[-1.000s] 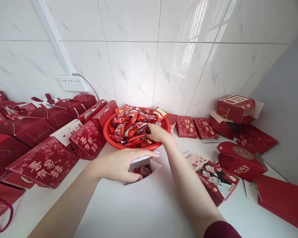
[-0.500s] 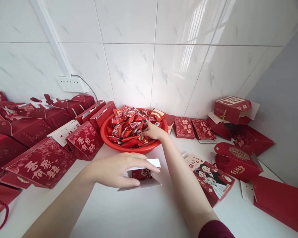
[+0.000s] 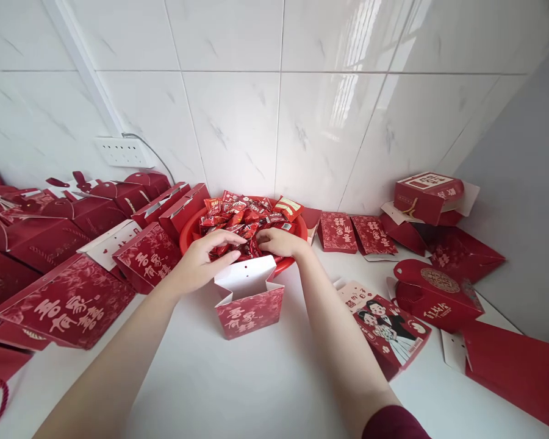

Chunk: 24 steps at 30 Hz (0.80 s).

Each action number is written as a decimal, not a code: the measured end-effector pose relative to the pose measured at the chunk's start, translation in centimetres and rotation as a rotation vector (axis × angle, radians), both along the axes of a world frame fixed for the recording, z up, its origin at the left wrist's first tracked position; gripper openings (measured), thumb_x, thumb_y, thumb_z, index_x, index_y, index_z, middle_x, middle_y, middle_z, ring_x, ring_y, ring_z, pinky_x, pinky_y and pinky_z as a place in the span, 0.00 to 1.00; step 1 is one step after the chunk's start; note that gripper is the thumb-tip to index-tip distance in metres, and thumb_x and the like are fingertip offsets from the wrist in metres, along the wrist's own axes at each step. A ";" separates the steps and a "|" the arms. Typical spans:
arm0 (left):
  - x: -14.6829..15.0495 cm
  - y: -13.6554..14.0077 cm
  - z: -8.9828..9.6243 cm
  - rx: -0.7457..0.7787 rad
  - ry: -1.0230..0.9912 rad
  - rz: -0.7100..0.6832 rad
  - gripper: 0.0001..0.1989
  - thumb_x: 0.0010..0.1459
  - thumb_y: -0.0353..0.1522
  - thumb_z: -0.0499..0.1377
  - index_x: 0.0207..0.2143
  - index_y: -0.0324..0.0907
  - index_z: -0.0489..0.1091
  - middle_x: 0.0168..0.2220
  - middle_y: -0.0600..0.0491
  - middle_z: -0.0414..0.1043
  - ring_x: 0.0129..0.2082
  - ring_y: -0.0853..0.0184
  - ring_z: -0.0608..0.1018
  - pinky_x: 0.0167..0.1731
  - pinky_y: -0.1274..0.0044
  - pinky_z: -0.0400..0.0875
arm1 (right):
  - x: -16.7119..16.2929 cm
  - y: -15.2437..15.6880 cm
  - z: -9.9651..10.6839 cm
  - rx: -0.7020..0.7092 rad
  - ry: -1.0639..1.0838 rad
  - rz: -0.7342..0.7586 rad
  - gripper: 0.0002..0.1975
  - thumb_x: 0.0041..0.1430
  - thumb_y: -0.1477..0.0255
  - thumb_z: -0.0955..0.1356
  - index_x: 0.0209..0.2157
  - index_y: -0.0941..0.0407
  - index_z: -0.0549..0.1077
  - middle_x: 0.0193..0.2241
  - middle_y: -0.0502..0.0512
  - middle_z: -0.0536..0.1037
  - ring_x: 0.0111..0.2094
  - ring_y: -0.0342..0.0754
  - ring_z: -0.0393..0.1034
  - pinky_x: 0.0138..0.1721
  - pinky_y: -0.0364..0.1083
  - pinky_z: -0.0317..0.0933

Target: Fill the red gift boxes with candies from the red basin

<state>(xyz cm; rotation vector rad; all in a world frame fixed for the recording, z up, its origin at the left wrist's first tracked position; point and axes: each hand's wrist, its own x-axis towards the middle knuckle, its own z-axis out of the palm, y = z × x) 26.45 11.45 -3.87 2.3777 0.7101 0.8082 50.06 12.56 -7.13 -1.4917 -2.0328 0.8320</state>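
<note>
Sweets [image 3: 235,210] drew the left hand [image 3: 199,261] too, fingers spread, leaving the box [image 3: 251,312] unheld by the basin's [image 3: 186,236] front rim. The right hand's [image 3: 281,242] grip couldn't be told.

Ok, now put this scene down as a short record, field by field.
Left hand: thumb and fingers apart, over the near side of the red bowl
Right hand: fingers among the wrapped packets; grip unclear
Open box: upright, before the bowl, on the white table
Both sides: more red boxes
Behind: tiled wall, socket strip
</note>
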 end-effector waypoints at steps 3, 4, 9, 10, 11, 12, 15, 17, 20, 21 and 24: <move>0.3 1.7 -1.8 -0.010 0.040 0.021 0.14 0.62 0.40 0.57 0.46 0.44 0.73 0.45 0.50 0.75 0.43 0.64 0.77 0.45 0.73 0.72 | -0.5 0.0 -0.2 -0.017 -0.091 -0.040 0.15 0.54 0.80 0.68 0.45 0.59 0.74 0.42 0.57 0.80 0.40 0.49 0.73 0.41 0.45 0.65; 0.4 1.9 -2.3 0.006 0.083 0.020 0.14 0.62 0.41 0.57 0.45 0.44 0.74 0.43 0.51 0.76 0.41 0.64 0.77 0.43 0.73 0.72 | -0.7 0.0 -0.3 -0.020 -0.121 -0.058 0.16 0.55 0.79 0.69 0.46 0.60 0.73 0.42 0.57 0.79 0.40 0.50 0.73 0.42 0.47 0.66; 0.7 1.6 -2.5 0.109 0.251 -0.013 0.11 0.61 0.39 0.57 0.40 0.47 0.77 0.41 0.53 0.77 0.41 0.63 0.77 0.40 0.75 0.69 | -1.3 0.2 -1.0 0.004 -0.206 -0.190 0.13 0.65 0.66 0.67 0.48 0.58 0.72 0.46 0.57 0.75 0.44 0.49 0.72 0.45 0.53 0.69; 0.6 1.5 -2.3 0.112 0.249 -0.034 0.10 0.59 0.36 0.58 0.41 0.47 0.76 0.41 0.53 0.77 0.42 0.63 0.77 0.40 0.75 0.68 | -1.4 0.1 -1.1 0.019 -0.204 -0.231 0.13 0.65 0.66 0.67 0.47 0.58 0.72 0.46 0.56 0.75 0.44 0.49 0.72 0.45 0.53 0.69; 0.5 1.4 -2.1 0.112 0.242 -0.054 0.10 0.57 0.34 0.59 0.42 0.47 0.76 0.42 0.54 0.76 0.43 0.63 0.77 0.41 0.75 0.68 | -1.5 0.1 -1.1 0.040 -0.194 -0.278 0.12 0.64 0.67 0.68 0.45 0.59 0.73 0.44 0.57 0.75 0.43 0.49 0.72 0.45 0.52 0.69; 0.3 1.3 -2.0 0.112 0.238 -0.068 0.12 0.55 0.32 0.60 0.42 0.47 0.76 0.43 0.54 0.76 0.43 0.62 0.77 0.42 0.75 0.68 | -1.6 0.1 -1.1 0.069 -0.174 -0.329 0.09 0.63 0.69 0.68 0.43 0.59 0.73 0.43 0.57 0.76 0.43 0.50 0.72 0.45 0.53 0.68; -0.1 1.4 -2.0 0.092 0.237 -0.071 0.15 0.53 0.29 0.60 0.43 0.47 0.75 0.44 0.53 0.77 0.44 0.61 0.77 0.43 0.75 0.69 | -1.4 -0.2 -0.6 0.191 -0.060 -0.480 0.02 0.58 0.77 0.68 0.35 0.58 0.73 0.37 0.59 0.78 0.43 0.53 0.72 0.45 0.52 0.65; -0.2 1.5 -2.2 0.077 0.237 -0.063 0.16 0.52 0.28 0.60 0.44 0.47 0.75 0.45 0.53 0.77 0.45 0.61 0.77 0.43 0.74 0.69 | -1.0 -0.5 0.1 0.278 0.052 -0.544 0.03 0.57 0.78 0.67 0.34 0.56 0.71 0.36 0.58 0.79 0.42 0.52 0.73 0.46 0.51 0.64; -0.1 1.7 -2.4 0.052 0.223 -0.069 0.16 0.51 0.28 0.60 0.43 0.47 0.76 0.45 0.53 0.77 0.44 0.60 0.78 0.43 0.74 0.70 | 0.0 -1.3 1.6 0.366 0.239 -0.562 0.04 0.60 0.72 0.65 0.38 0.55 0.68 0.35 0.54 0.79 0.38 0.48 0.74 0.43 0.48 0.65; 0.0 1.7 -2.4 0.034 0.207 -0.073 0.15 0.51 0.29 0.61 0.42 0.46 0.76 0.44 0.52 0.77 0.44 0.60 0.78 0.43 0.74 0.70 | 0.3 -1.7 2.2 0.378 0.290 -0.550 0.05 0.61 0.70 0.64 0.39 0.54 0.67 0.33 0.52 0.79 0.36 0.47 0.75 0.40 0.47 0.67; 0.3 1.1 -1.5 -0.043 0.057 0.013 0.09 0.56 0.35 0.61 0.38 0.44 0.77 0.40 0.51 0.79 0.41 0.61 0.79 0.41 0.74 0.71 | 0.7 -3.6 4.2 0.362 0.485 -0.420 0.09 0.61 0.64 0.66 0.40 0.54 0.66 0.27 0.48 0.77 0.30 0.44 0.75 0.35 0.44 0.68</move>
